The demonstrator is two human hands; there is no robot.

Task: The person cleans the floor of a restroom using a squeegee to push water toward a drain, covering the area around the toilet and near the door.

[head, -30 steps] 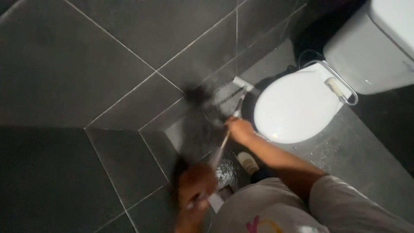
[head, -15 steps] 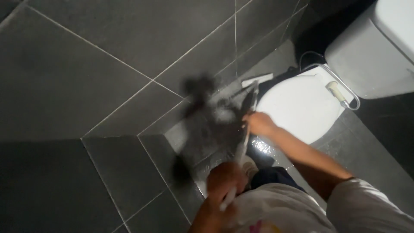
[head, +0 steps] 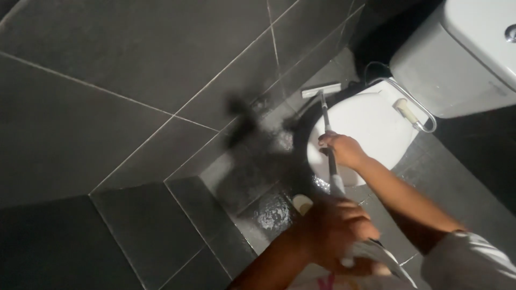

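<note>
Both hands gripping a thin grey-handled squeegee (head: pixel 324 115) – right hand (head: pixel 344 150) mid-pole, left hand (head: pixel 333 228) clenching the near end – its white blade sitting on wet dark floor (head: pixel 269 215) beside the white toilet (head: pixel 376 126)

**Both hands closed, one ahead of the other**

Right hand (head: pixel 344 150) stretched far forward, fingers curled shut around a thin pole (head: pixel 329 144), knuckles turned up; right forearm bare and nearly straight, running back to a light sleeve at the lower right edge. Left hand (head: pixel 336 231) much closer to the camera, blurred, also clenched around the near end of the same pole; left forearm entering from the bottom edge, bent upward. Hands apart, not touching.
</note>
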